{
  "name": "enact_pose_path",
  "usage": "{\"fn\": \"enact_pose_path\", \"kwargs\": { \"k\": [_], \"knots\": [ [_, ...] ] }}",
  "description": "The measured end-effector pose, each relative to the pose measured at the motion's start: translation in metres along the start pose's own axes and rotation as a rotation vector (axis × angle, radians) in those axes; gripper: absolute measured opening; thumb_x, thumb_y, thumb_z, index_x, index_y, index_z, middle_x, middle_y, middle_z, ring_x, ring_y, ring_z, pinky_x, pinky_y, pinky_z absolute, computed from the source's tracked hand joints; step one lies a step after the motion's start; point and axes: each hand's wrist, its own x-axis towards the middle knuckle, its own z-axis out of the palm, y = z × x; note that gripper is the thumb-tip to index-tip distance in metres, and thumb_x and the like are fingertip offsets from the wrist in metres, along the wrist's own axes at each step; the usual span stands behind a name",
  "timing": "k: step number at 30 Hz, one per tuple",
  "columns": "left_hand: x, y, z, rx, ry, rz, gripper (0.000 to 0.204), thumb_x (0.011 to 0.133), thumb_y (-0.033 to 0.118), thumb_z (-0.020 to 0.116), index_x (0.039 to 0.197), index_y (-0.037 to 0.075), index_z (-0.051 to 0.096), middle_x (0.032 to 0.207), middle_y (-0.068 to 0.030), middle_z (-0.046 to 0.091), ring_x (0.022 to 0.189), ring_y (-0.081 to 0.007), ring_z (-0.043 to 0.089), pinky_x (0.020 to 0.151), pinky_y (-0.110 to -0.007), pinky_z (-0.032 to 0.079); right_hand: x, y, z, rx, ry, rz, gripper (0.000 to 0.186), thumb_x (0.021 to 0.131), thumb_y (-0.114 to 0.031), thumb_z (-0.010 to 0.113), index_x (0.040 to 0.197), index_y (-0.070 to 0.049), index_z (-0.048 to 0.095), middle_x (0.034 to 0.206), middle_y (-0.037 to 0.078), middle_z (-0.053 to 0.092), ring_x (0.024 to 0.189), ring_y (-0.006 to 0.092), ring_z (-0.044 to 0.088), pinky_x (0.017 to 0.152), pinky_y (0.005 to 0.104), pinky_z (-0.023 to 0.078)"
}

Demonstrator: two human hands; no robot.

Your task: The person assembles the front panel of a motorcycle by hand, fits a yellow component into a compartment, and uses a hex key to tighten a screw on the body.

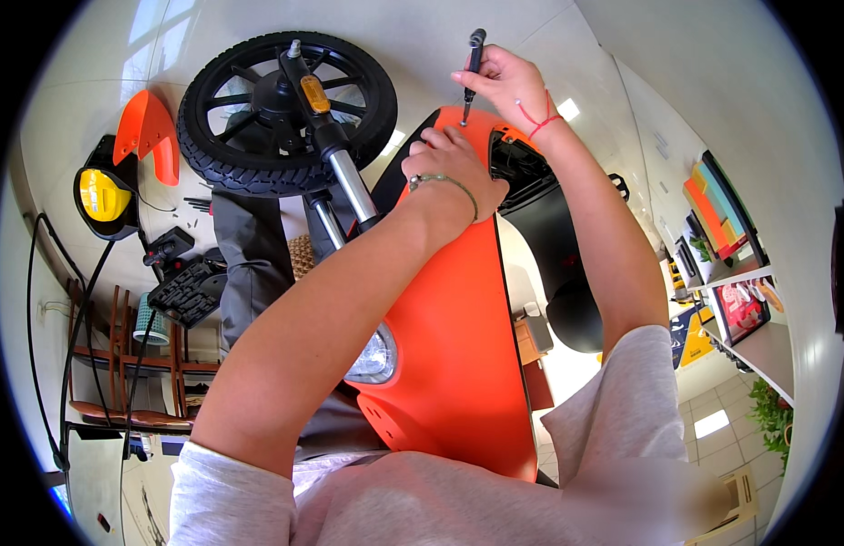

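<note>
Screwdriver (467, 96), probably light and stiff, was pinched by its handle (476, 45) in the right hand (510, 84); orange panel (458, 337), kinda slick-looking, was braced under the draped, ungripping left hand (451, 171).

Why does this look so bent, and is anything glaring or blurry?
In the head view, fisheye distortion bends edges toward the rim; same view, bright glare whitens the floor, upper left; same view, a smear at lower right blurs the grey shirt; the screwdriver there looks fairly crisp.
</note>
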Motion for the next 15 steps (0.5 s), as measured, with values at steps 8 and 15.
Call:
{"fn": "enact_pose_path", "kwargs": {
  "k": [8,15],
  "knots": [
    [0.002,0.002,0.000,0.020,0.001,0.002,0.091,0.079,0.056,0.056,0.140,-0.006,0.027,0.135,-0.0212,0.040,0.122,-0.0327,0.047,0.095,-0.040,0.045,0.008,0.005,0.002,0.066,0.067,0.117,0.030,0.081,-0.026,0.074,0.098,-0.005,0.061,0.078,0.002,0.065,0.075,0.0089,0.058,0.069,0.0233,0.047],
    [0.006,0.005,0.000,0.072,-0.006,0.000,0.089,0.078,0.056,0.057,0.136,-0.006,0.031,0.132,-0.0210,0.042,0.123,-0.0320,0.043,0.096,-0.042,0.041,0.001,-0.002,-0.005,0.384,-0.138,0.145,0.030,0.090,-0.020,0.062,0.111,0.001,0.057,0.088,0.005,0.066,0.078,0.0071,0.056,0.068,0.0217,0.044]
  ]
}}
